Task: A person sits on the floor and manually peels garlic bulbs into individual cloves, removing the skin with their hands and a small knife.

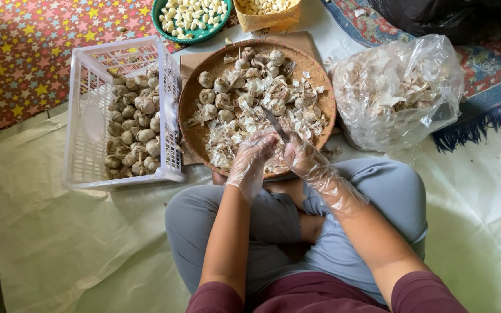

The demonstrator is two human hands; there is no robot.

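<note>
From the head camera, your right hand [301, 155], gloved in clear plastic, is clenched around the handle of a knife [274, 123]. Its blade runs up and to the left, away from your fist, out over the woven tray [188, 113]. Your left hand [253, 156], also gloved, sits just beside the right, fingers curled; it seems to pinch a garlic piece right at the base of the blade, though the glove blurs what it holds. The two hands nearly touch, and the blade's long axis points from them toward the heap of garlic bulbs [244, 81] and loose skins beyond your fingertips. Further left of your left hand stands a white plastic crate [88, 116] of bulbs. Right of your knife hand lies a clear bag [395, 93] of skins. Past the tray are a green bowl [160, 26] of peeled cloves and a yellow container [265, 20].
</note>
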